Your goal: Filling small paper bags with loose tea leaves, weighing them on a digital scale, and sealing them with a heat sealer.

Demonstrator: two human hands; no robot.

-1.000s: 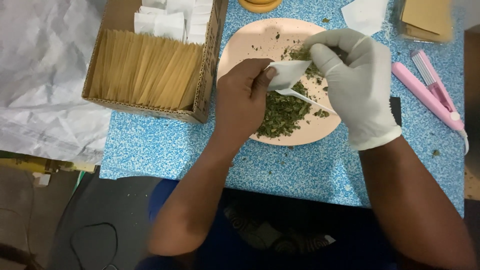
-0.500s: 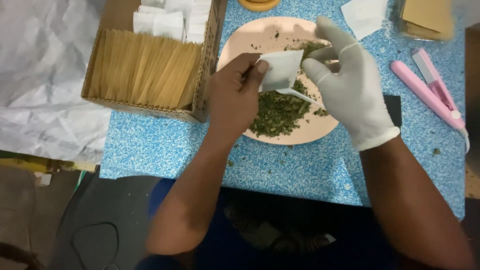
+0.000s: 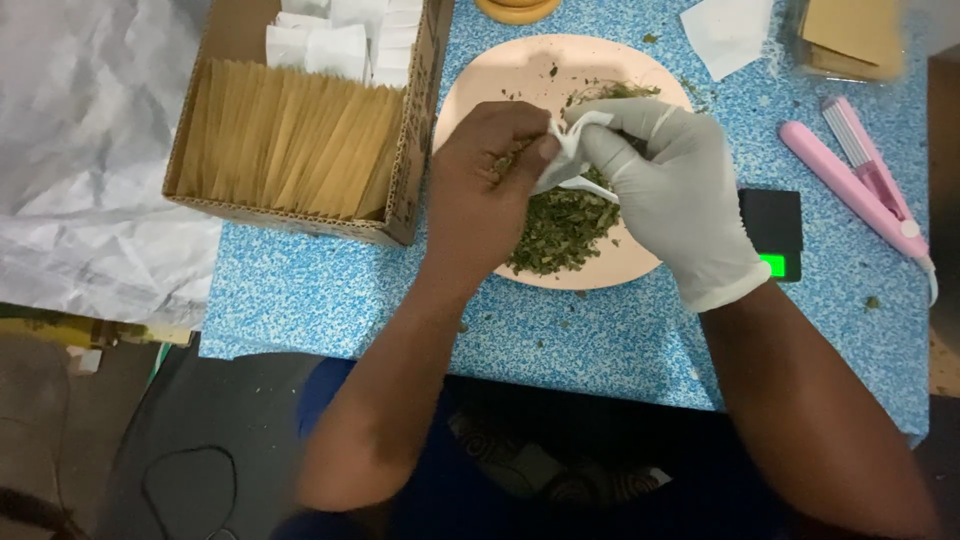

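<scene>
- My left hand [image 3: 487, 190], bare: fingers curled tight, thumb pinching one side of a small white paper sachet [image 3: 562, 160]. I judge the grip is there to keep the sachet's mouth steady over the plate.
- My right hand [image 3: 670, 195], in a thin white glove: fingers bent and closed on the sachet's other side, touching the left hand's thumb. The glove looks smooth and slightly wrinkled at the knuckles.
- Sachet: soft, crumpled, thin paper, held between both hands just above the middle of the plate, so anything spilled would land back on it.
- White plastic spoon [image 3: 588, 185]: only a narrow sliver shows beneath the sachet; I cannot tell which hand has hold of it.
- Plate [image 3: 500, 85]: round, pale pink, smooth, standing at the middle of the worktop's far half.
- Dried green herb [image 3: 560, 230]: flaky, crushed leaf, heaped on the plate's near side, with crumbs scattered across the rest.
- Worktop [image 3: 330, 300]: blue-and-white speckled surface.
- Cardboard box [image 3: 300, 130]: corrugated, at the left edge, packed with upright tan paper envelopes in a tight row, white sachets behind them.
- Small black scale [image 3: 772, 220]: flat, rectangular, green lit display, just right of the plate.
- Pink sealing tool [image 3: 860, 190]: long, glossy plastic, lying slantwise near the right edge.
</scene>
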